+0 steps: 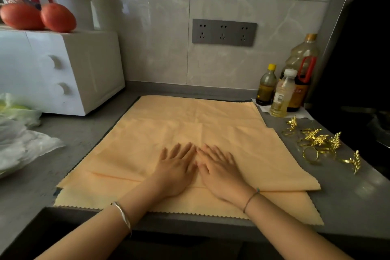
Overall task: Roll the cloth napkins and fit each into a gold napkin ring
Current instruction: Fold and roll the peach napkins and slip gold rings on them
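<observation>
Pale orange cloth napkins (pixel 190 124) with zigzag edges lie stacked flat on the grey counter (pixel 84 133), the top one folded over so a crease runs across its near part. My left hand (pixel 176 167) and my right hand (pixel 219 170) rest palm down, side by side, on the middle of the folded napkin, fingers spread and pointing away from me. Neither hand holds anything. Several gold napkin rings (pixel 320 143) with leaf ornaments lie in a loose cluster on the counter to the right of the napkins.
A white appliance (pixel 63 69) with two knobs stands at the back left, two tomatoes (pixel 38 17) on top. Crumpled plastic bags (pixel 19 133) lie at the left. Three bottles (pixel 289 88) stand at the back right beside a dark stove area (pixel 358 91).
</observation>
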`<state>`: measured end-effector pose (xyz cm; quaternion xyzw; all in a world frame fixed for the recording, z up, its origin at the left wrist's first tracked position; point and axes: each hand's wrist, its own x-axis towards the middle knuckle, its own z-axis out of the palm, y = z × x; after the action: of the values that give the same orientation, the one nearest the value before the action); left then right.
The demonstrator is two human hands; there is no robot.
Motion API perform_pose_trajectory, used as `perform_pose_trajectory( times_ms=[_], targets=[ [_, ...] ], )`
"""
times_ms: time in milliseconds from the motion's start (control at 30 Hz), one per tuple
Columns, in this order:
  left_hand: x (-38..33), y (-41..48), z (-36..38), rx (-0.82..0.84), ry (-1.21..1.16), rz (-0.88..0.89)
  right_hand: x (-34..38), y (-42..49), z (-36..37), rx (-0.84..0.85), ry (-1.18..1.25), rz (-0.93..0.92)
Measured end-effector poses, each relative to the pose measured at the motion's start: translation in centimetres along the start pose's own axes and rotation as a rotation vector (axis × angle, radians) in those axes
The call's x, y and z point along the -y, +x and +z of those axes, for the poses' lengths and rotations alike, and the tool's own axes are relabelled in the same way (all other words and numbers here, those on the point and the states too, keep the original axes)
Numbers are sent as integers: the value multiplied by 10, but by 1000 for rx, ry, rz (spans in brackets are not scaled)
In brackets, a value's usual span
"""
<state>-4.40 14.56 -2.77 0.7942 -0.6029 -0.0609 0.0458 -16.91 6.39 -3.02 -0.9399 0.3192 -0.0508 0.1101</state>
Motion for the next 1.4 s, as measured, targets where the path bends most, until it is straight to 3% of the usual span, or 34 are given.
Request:
perform_pose_trajectory(
  times_ms=[300,533,600,733,867,1200,1400],
  targets=[
    [44,-12,0,-64,-28,-35,-76,-42,-22,-9,-108,134],
    [84,-29,-9,-41,-16,-183,-111,-62,-34,32,-110,264],
    [84,-33,-16,17,-59,-165,-110,-63,-38,37,-100,227],
    [72,-41,-29,25,-116,-14,-100,-65,-52,78,-56,-26],
    [57,-45,-35,135,-11,125,-83,-63,-56,185,-255,-187],
    [49,-41,-42,78,104,123,-76,-50,-62,143,-190,-148],
    [37,-39,-73,291,-86,55,-86,-47,-95,295,73,-121]
  ],
)
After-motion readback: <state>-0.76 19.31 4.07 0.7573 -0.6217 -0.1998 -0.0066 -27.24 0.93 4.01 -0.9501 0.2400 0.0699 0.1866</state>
